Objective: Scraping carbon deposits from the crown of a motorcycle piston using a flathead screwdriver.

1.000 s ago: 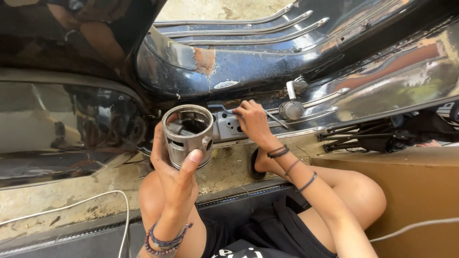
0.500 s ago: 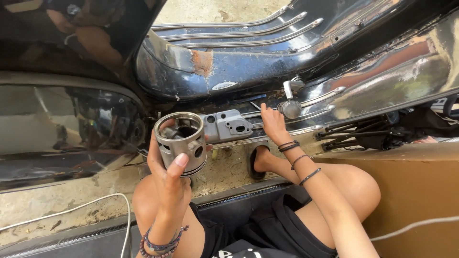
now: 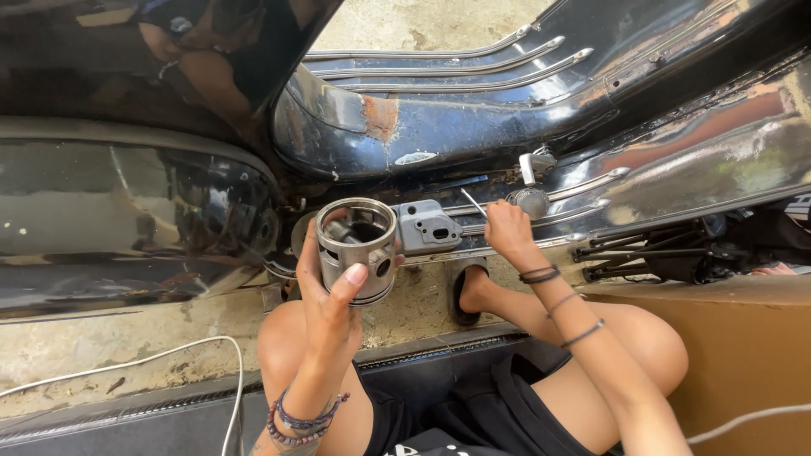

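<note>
My left hand (image 3: 331, 297) grips a grey metal piston (image 3: 358, 247), open end up, with a pin hole in its side and my thumb across its front. My right hand (image 3: 508, 230) is closed around a thin metal rod or tool (image 3: 474, 203) just right of a grey cast metal part (image 3: 428, 226) that sits on the floorboard of a black scooter body (image 3: 473, 110) lying on its side. Both wrists wear bracelets.
The scooter's glossy black side panel (image 3: 127, 211) fills the left. My bare knees and a sandalled foot (image 3: 466, 294) rest on the concrete floor (image 3: 101, 346). A white cable (image 3: 169, 355) runs at lower left. A brown cardboard box (image 3: 743, 355) stands at right.
My right hand left the grey cast part, shifted right and now holds a thin rod. The piston in my left hand stays raised and turned slightly.
</note>
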